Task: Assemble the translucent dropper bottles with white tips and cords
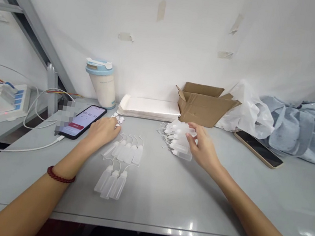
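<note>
My left hand [103, 128] rests on the table beside the phone, fingers curled down against a little heap of small white caps [119, 119]. Whatever its fingertips hold is hidden. On the right, my right hand [204, 148] is at a pile of translucent plastic bottles [182, 142] with thin white strands at their left ends. Its thumb and forefinger are apart around the bottles' right ends. Between the hands lies a row of squeeze bottles [124, 150] with thin curved tips. Nearer me, three more bottles [110, 183] lie side by side, their tips curving away.
A charging phone [83, 120] shows a running timer. Along the wall stand a blue-lidded cup [103, 85], a flat white stack [149, 109], an open cardboard box [203, 109] and a plastic bag [248, 108]. Another phone [258, 149] and a blue cloth bag [299, 128] lie right.
</note>
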Demonstrator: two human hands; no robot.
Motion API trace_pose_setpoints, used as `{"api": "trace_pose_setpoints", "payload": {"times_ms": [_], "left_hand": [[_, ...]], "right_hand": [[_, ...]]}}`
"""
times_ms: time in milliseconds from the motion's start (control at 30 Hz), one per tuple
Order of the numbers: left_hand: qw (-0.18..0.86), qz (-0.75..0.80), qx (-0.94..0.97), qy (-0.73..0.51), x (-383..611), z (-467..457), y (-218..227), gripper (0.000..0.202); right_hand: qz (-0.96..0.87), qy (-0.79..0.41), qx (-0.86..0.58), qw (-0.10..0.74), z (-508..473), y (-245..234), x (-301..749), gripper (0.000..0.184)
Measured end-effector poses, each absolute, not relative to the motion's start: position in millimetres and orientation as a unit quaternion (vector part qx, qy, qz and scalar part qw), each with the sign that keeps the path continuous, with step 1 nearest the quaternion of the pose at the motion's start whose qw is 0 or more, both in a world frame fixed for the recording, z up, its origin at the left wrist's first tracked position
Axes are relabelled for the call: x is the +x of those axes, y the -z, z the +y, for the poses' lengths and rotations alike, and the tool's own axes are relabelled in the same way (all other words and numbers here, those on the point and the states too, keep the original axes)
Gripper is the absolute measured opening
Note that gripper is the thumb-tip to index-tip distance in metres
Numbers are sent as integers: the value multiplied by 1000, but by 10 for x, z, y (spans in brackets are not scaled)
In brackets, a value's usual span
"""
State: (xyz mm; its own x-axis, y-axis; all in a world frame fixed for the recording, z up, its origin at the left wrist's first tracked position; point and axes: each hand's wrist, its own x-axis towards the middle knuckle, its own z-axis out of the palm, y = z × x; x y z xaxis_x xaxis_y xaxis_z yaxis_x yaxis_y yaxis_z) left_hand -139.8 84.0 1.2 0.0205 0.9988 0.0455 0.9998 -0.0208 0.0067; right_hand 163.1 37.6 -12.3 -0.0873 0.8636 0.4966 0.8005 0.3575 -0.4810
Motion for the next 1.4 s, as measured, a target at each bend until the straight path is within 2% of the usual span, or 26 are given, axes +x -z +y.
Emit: {"api": "trace_pose_setpoints", "payload": {"times_ms": [400, 533, 633, 733, 833, 900, 1167, 1400], "left_hand": [[-36, -711, -698, 79, -1416, 750, -241, 25], [-148, -680, -692, 195, -1376, 725, -281, 20], [-237, -637, -683, 268, -1311, 691, -258, 22], [-291, -613, -676, 288, -1228, 649, -223, 24], [-331, -585, -673, 309, -1155, 611, -201, 23], [-332, -577, -678, 312, -1120, 593, -195, 22], [-329, -577, -687, 294, -1039, 567, -168, 23], [-339, -578, -684, 288, -1045, 581, -122, 24]], "right_hand": [[-712, -13, -600, 364, 395, 116, 1666, 27], [-718, 72, -556, 413, 303, 101, 1553, 27], [-760, 70, -480, 433, 135, 90, 1327, 24], [-862, -37, -364, 352, -41, 113, 1067, 30], [-907, -103, -328, 244, -118, 175, 894, 34], [-914, -116, -333, 203, -109, 224, 847, 36], [-913, -99, -361, 161, -13, 265, 856, 45], [-902, -83, -392, 160, 8, 297, 902, 35]]}}
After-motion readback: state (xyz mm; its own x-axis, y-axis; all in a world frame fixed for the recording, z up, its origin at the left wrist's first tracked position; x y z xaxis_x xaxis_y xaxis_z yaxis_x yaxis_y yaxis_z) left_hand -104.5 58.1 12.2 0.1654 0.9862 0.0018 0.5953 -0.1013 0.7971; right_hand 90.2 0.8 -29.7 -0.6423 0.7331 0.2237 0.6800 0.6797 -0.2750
